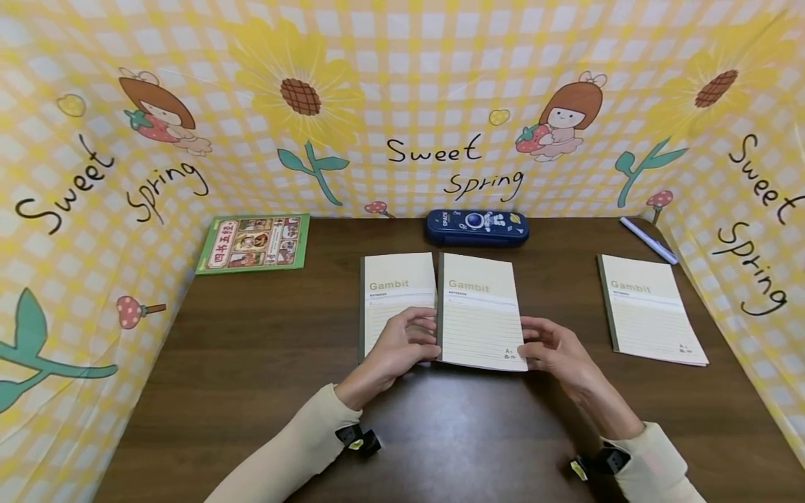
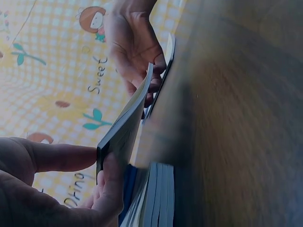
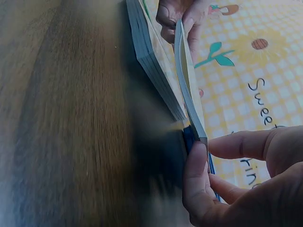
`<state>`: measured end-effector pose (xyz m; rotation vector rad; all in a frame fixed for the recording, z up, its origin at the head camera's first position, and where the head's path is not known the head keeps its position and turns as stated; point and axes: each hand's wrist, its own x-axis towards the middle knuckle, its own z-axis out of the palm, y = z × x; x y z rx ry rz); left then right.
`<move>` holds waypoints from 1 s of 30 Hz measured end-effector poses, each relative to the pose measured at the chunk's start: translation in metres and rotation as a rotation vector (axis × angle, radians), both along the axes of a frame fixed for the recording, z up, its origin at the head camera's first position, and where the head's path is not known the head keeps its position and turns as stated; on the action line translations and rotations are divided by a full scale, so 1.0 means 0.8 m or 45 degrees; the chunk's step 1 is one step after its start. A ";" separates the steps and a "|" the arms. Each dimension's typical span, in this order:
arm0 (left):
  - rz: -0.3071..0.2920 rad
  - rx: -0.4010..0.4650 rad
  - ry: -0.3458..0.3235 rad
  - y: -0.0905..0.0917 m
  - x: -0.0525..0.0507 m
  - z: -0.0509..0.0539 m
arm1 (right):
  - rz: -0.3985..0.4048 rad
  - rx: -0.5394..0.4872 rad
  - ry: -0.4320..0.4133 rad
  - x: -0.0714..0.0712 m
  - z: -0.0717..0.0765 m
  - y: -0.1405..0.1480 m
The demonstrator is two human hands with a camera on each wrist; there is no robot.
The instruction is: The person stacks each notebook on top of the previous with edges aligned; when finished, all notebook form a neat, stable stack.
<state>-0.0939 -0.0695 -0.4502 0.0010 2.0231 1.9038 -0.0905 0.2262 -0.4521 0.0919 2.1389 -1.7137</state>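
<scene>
Both hands hold one cream notebook [image 1: 481, 314] with a dark spine, raised off the table. My left hand [image 1: 402, 346] pinches its lower left edge between thumb and fingers; my right hand [image 1: 560, 353] pinches its lower right corner. In the left wrist view the held notebook [image 2: 127, 124] is tilted and slightly bent, with the left thumb on one face and fingers on the other. Beside it, partly behind my left hand, a stack of similar notebooks [image 1: 396, 276] lies on the table; its several layers show in the right wrist view as a stack [image 3: 154, 68].
Another cream notebook [image 1: 650, 311] lies on the right of the table [image 1: 251, 419], a light blue pen-like object [image 1: 649, 240] behind it. A navy pencil case [image 1: 478, 229] stands at the back, a green-bordered book [image 1: 254, 243] at the back left. Checked cloth [image 1: 402, 70] surrounds the table.
</scene>
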 end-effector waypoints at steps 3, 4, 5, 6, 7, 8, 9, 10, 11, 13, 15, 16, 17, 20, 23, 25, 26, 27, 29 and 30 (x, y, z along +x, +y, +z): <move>0.026 -0.004 -0.003 -0.008 0.002 0.001 | 0.015 -0.006 -0.005 -0.004 -0.001 -0.008; 0.036 -0.004 -0.006 -0.011 0.002 0.001 | 0.021 -0.007 -0.010 -0.006 -0.001 -0.011; 0.049 -0.005 -0.010 -0.014 0.003 0.001 | 0.024 -0.009 -0.014 -0.007 -0.002 -0.014; 0.058 -0.005 -0.013 -0.018 0.004 0.001 | 0.034 -0.010 -0.014 -0.009 -0.002 -0.017; 0.069 -0.005 -0.020 -0.021 0.004 0.000 | 0.038 -0.012 -0.016 -0.011 -0.003 -0.021; 0.075 -0.005 -0.016 -0.025 0.005 0.000 | 0.047 -0.015 -0.015 -0.013 -0.003 -0.024; 0.083 -0.007 -0.020 -0.028 0.006 0.000 | 0.054 -0.019 -0.012 -0.015 -0.004 -0.028; 0.091 -0.012 -0.020 -0.032 0.006 0.000 | 0.062 -0.020 -0.009 -0.017 -0.005 -0.031; 0.097 -0.016 -0.013 -0.035 0.007 -0.001 | 0.073 -0.024 -0.004 -0.019 -0.006 -0.034; 0.108 -0.029 -0.007 -0.042 0.008 0.000 | 0.092 -0.029 0.005 -0.023 -0.007 -0.041; 0.124 -0.045 -0.007 -0.049 0.010 0.000 | 0.111 -0.042 0.012 -0.026 -0.009 -0.047; 0.127 -0.056 -0.005 -0.052 0.010 0.000 | 0.121 -0.049 0.016 -0.028 -0.010 -0.050; 0.128 -0.067 -0.006 -0.055 0.010 0.000 | 0.128 -0.060 0.019 -0.030 -0.011 -0.053; 0.137 -0.101 -0.006 -0.064 0.011 -0.001 | 0.143 -0.079 0.022 -0.036 -0.014 -0.061; 0.146 -0.141 0.012 -0.074 0.012 -0.002 | 0.161 -0.081 0.030 -0.041 -0.016 -0.070; 0.163 -0.158 0.014 -0.080 0.013 -0.002 | 0.176 -0.080 0.041 -0.044 -0.018 -0.076; 0.165 -0.168 0.018 -0.083 0.013 -0.002 | 0.182 -0.079 0.046 -0.045 -0.020 -0.079; 0.166 -0.184 0.026 -0.086 0.013 -0.003 | 0.186 -0.080 0.050 -0.046 -0.021 -0.082; 0.168 -0.204 0.032 -0.092 0.013 -0.003 | 0.189 -0.082 0.056 -0.048 -0.024 -0.088; 0.170 -0.213 0.034 -0.094 0.014 -0.003 | 0.192 -0.084 0.061 -0.048 -0.025 -0.090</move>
